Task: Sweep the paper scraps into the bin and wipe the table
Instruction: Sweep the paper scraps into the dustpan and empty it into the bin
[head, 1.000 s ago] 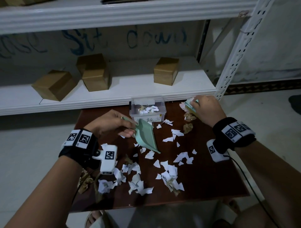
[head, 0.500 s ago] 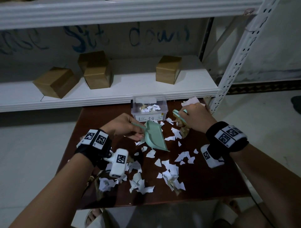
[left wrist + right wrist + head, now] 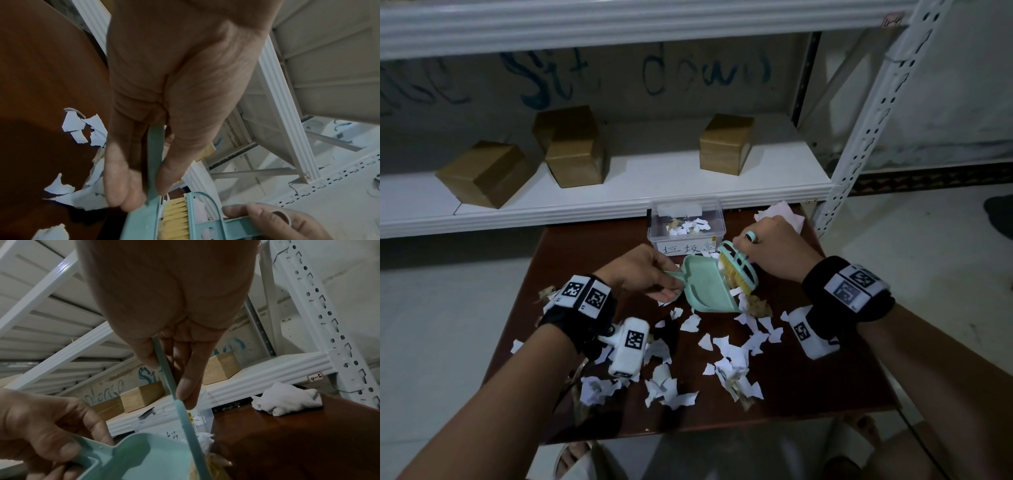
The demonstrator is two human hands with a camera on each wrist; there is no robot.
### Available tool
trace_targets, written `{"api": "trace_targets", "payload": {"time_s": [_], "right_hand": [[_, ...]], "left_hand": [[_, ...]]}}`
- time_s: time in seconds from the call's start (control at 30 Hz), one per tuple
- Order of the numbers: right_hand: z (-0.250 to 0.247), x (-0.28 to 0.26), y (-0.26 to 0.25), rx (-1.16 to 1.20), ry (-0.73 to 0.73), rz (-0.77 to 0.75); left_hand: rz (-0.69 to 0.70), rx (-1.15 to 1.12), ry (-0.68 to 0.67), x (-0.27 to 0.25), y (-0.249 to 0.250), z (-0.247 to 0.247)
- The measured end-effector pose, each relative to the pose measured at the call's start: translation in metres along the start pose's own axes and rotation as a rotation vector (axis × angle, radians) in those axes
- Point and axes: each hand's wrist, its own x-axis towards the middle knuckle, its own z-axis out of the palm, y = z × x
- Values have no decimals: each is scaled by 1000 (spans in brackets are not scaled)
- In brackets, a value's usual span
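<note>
Scraps [image 3: 726, 356] litter table nearer than both hands — left hand [image 3: 643, 272] grips dustpan [image 3: 707, 287], right hand [image 3: 774, 251] grips brush [image 3: 738, 272].

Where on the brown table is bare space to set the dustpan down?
Two patches are bare: the far-left corner of the brown wooden table, left of the clear plastic bin, and the near-right part, right of the torn white paper scraps. The centre and near-left are crowded with scraps.

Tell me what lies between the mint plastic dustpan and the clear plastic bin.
In the head view, white paper scraps lie between dustpan and bin.
</note>
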Motion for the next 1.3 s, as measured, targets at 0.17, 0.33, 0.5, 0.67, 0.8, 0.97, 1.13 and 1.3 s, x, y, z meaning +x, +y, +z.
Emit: {"api": "trace_targets", "payload": {"time_s": [0.17,0.33,0.5,0.67,0.8,0.97,1.13,1.3], "right_hand": [[-6,2,1,53,81,-32],[-15,5,2,-98,151,-67],[-19,4,12,-342,211,24],[-31,-5,10,-434,151,151],[-34,-16,5,-513,88,194],[-16,-14,8,-388,-195,282],[2,-15,-8,-259,-149,169],[7,-14,-19,-163,-157,87]], "left_hand": [[-8,50,-10,3,-4,3],[-12,105,-12,2,-5,4],[-51,159,0,3,-3,5],[-57,251,22,1,0,4],[-87,328,28,2,-2,1],[-111,387,-4,3,-4,-2],[-125,412,-56,6,-4,1],[-140,448,-80,10,-6,6]]}}
